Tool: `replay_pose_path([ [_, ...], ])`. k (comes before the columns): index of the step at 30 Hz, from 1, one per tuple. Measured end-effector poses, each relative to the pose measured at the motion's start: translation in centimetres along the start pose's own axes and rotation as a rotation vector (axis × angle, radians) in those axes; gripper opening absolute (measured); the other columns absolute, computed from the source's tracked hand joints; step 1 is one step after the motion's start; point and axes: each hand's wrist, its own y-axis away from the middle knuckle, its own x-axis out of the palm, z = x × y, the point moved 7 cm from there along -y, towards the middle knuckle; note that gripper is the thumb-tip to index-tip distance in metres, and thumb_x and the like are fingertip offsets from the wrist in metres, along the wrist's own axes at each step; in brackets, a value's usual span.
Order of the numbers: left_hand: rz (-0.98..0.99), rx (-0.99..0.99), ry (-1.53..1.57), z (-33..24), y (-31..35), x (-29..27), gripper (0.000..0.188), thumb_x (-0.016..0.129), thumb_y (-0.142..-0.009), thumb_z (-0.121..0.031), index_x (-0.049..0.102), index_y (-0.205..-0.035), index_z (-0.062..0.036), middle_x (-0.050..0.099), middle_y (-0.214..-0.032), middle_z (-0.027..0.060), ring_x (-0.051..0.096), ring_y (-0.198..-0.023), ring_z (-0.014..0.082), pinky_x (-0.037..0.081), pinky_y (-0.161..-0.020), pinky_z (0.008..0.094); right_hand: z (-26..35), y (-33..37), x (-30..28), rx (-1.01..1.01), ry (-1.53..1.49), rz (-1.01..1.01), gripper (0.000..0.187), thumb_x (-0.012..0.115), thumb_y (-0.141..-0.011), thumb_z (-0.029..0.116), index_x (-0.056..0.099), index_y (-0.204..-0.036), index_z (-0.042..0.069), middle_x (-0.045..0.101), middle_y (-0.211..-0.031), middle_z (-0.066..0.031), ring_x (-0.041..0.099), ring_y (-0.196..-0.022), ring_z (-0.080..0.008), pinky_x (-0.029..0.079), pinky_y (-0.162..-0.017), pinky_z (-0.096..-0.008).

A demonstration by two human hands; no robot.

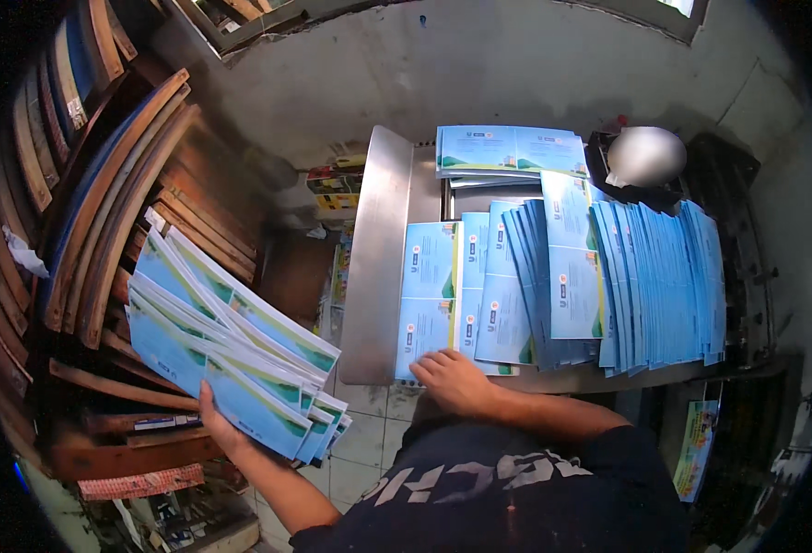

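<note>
My left hand (226, 424) is closed around the near edge of a thick, slightly fanned bundle of blue printed sheets (212, 350), held off the left side of the metal table. Green and white bands run along their edges. My right hand (458, 382) has its fingers curled over the near edge of a blue printed sheet (431, 286) at the table's left; its thumb is hidden. Beside that sheet, more sheets overlap toward the right, ending in a long leaning row (659, 286). One sheet (574, 258) lies across the row's left part.
A flat stack of similar sheets (512, 149) lies at the back of the metal table, whose raised side plate (375, 267) stands on the left. Wooden-framed boards (129, 203) fill a rack to my left. A rounded pale object (646, 157) sits behind the row.
</note>
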Motion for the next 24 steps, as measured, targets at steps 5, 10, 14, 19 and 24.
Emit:
replay_pose_path([
  [5, 0.027, -0.03, 0.042, 1.1, 0.3, 0.5, 0.066, 0.066, -0.087, -0.035, 0.042, -0.138, -0.0004, 0.052, -0.129, 0.0135, 0.05, -0.115, 0.0294, 0.04, -0.1, 0.0425, -1.4, -1.3, -2.8, -0.004, 0.178, -0.295, 0.054, 0.064, -0.082, 0.022, 0.051, -0.129, -0.001, 0.051, -0.134, -0.02, 0.046, -0.128, -0.0355, 0.036, -0.105, -0.0501],
  [10, 0.06, -0.047, 0.055, 2.8, 0.8, 2.1, 0.066, 0.065, -0.087, -0.037, 0.042, -0.138, -0.0017, 0.052, -0.129, 0.0137, 0.05, -0.115, 0.0295, 0.039, -0.101, 0.043, -3.6, -3.9, -3.4, 0.044, 0.325, -0.18, 0.051, 0.061, -0.082, 0.019, 0.051, -0.126, -0.006, 0.058, -0.118, -0.0265, 0.056, -0.112, -0.0421, 0.053, -0.083, -0.0492],
  [14, 0.094, -0.101, 0.081, 3.7, 1.7, 3.3, 0.068, 0.061, -0.09, -0.043, 0.042, -0.139, -0.001, 0.053, -0.131, 0.0152, 0.052, -0.117, 0.0317, 0.041, -0.102, 0.0456, -4.5, -4.2, -4.6, 0.082, 0.222, -0.178, 0.042, 0.059, -0.084, 0.016, 0.053, -0.121, -0.004, 0.063, -0.107, -0.0245, 0.065, -0.093, -0.0369, 0.057, -0.071, -0.0457],
  [19, 0.201, -0.181, 0.041, 5.3, 2.5, 4.4, 0.059, 0.062, -0.088, -0.034, 0.048, -0.132, 0.0034, 0.055, -0.127, 0.0165, 0.055, -0.113, 0.0295, 0.043, -0.099, 0.0424, -7.1, -2.5, -9.8, 0.068, -0.043, -0.37, 0.034, 0.054, -0.087, 0.009, 0.055, -0.12, 0.001, 0.067, -0.104, -0.0185, 0.068, -0.082, -0.0327, 0.057, -0.071, -0.0428],
  [24, 0.141, -0.299, -0.073, 10.4, 3.3, 6.7, 0.048, 0.067, -0.087, -0.021, 0.054, -0.122, 0.0083, 0.066, -0.105, 0.0171, 0.067, -0.088, 0.0303, 0.055, -0.084, 0.0427, -9.6, 9.5, -22.5, 0.157, -0.598, -1.353, 0.032, 0.057, -0.087, -0.007, 0.062, -0.117, 0.002, 0.07, -0.098, -0.0199, 0.071, -0.086, -0.0227, 0.06, -0.069, -0.0312],
])
